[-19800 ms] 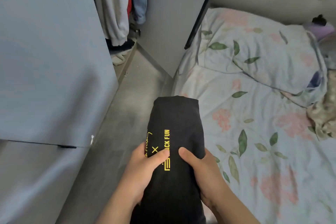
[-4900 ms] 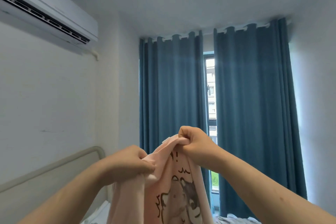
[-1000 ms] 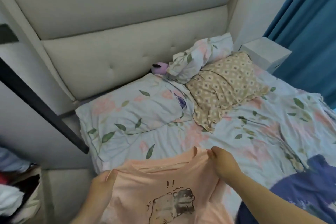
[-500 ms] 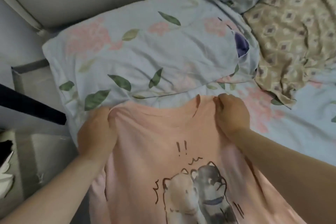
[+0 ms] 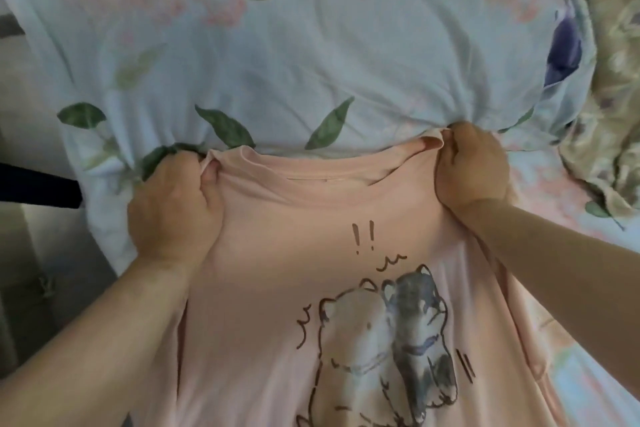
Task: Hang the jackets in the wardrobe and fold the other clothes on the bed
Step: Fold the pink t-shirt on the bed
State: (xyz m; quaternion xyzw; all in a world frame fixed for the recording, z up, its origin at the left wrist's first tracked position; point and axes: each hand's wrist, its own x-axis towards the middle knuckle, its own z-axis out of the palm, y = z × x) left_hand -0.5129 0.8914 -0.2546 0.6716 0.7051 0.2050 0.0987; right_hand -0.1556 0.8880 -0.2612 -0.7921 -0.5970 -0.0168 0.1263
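A pale pink T-shirt [image 5: 311, 218] with a cartoon print of two animals and two exclamation marks lies front up on the bed, its neckline toward the pillow. My left hand [image 5: 173, 204] grips the shirt's left shoulder, fingers curled into the fabric. At the right shoulder my right hand [image 5: 471, 166] grips the cloth the same way. The neckline is stretched flat between the two hands. The lower part of the shirt runs out of the frame at the bottom.
A light blue floral pillow [image 5: 294, 45] lies just beyond the shirt's collar. A beige patterned pillow [image 5: 609, 80] is at the right edge. The floral bedsheet [image 5: 561, 191] shows at the right. The bed's left edge and a dark bar [image 5: 38, 189] are at the left.
The view has closed in and tilted down on the shirt. Both hands have spread the shoulders wider and brought the collar up against the pillow's lower edge.
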